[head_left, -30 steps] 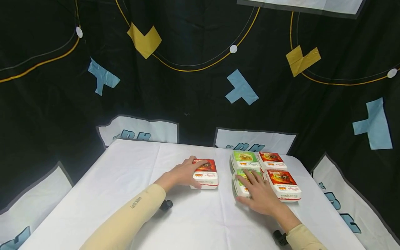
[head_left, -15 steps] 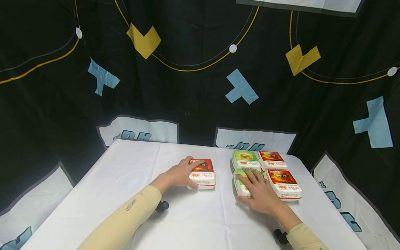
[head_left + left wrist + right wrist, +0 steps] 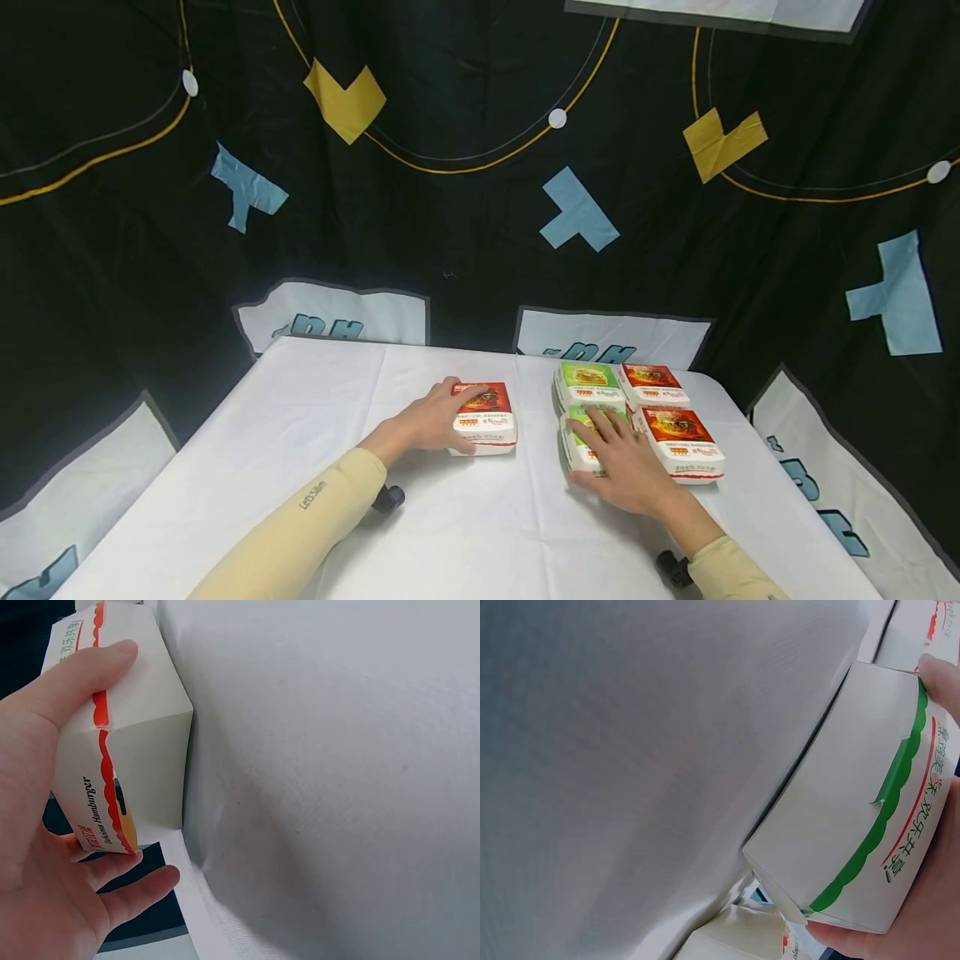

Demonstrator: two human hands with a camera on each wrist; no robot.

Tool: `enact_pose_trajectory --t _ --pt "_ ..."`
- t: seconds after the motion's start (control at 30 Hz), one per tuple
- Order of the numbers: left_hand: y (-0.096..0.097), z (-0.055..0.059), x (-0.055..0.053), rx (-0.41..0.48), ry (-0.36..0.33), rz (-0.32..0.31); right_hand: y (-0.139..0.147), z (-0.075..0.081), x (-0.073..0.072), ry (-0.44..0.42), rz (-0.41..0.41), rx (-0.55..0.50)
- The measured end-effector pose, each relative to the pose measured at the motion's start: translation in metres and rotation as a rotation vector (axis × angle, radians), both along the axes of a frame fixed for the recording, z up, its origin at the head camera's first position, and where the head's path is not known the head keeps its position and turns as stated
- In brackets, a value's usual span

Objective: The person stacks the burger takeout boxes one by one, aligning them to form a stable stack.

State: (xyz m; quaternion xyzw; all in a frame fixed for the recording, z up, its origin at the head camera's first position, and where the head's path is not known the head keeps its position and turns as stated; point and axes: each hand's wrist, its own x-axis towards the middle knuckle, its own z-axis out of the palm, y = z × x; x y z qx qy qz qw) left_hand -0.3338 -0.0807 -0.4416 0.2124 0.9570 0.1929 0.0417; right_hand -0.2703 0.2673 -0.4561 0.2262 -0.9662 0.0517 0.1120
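Observation:
On the white table, my left hand (image 3: 429,418) grips a red-topped hamburger box (image 3: 491,427), standing apart from the others. In the left wrist view, the thumb lies along one side of that box (image 3: 142,765) and fingertips touch the side lettered "Delicious Hamburger". My right hand (image 3: 628,468) spans a green-topped hamburger box (image 3: 576,448), hiding much of its lid. Seen from the right wrist, digits hold this box (image 3: 847,802) at two opposite ends. Behind it sits another green-topped box (image 3: 588,379), and to its right are two red-topped boxes (image 3: 681,446).
The four-cornered group of boxes stands near the right side of the white-covered table (image 3: 465,533). A black curtain (image 3: 450,225) with taped shapes hangs behind the table. A dark wrist camera (image 3: 673,569) sits under the right wrist.
The left hand has slid the red-topped box slightly left, away from the group, and over the last half second it stays put. The right hand and its box have barely moved.

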Motion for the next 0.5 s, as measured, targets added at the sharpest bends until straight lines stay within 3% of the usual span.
enact_pose_trajectory --t 0.5 --pt "-0.0064 0.0027 0.0024 0.027 -0.004 -0.024 -0.0001 0.0000 0.0007 -0.008 -0.002 -0.002"
